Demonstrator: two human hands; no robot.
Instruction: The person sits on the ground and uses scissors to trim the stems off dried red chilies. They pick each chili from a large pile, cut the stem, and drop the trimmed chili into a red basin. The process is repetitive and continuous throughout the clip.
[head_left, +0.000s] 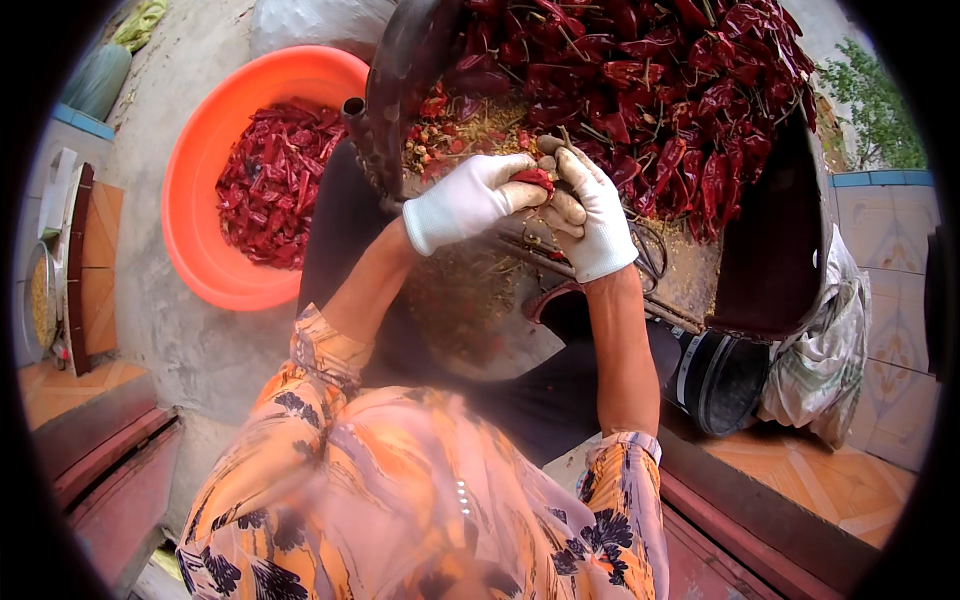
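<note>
Both my hands wear white gloves with soiled fingertips and meet over the near edge of a dark container. Between the fingers of my left hand shows a piece of dried red chili pepper. My right hand closes on the same chili from the other side, its thumb and fingers bent; a stem seems to stick up by its fingertips. Beyond them lies a large heap of whole dried red chilies. Yellow seeds and red scraps are scattered left of the heap.
An orange basin of cut red chili pieces sits on the concrete to the left. A black bucket and a pale sack stand at the right. Behind the basin is a whitish plastic bag.
</note>
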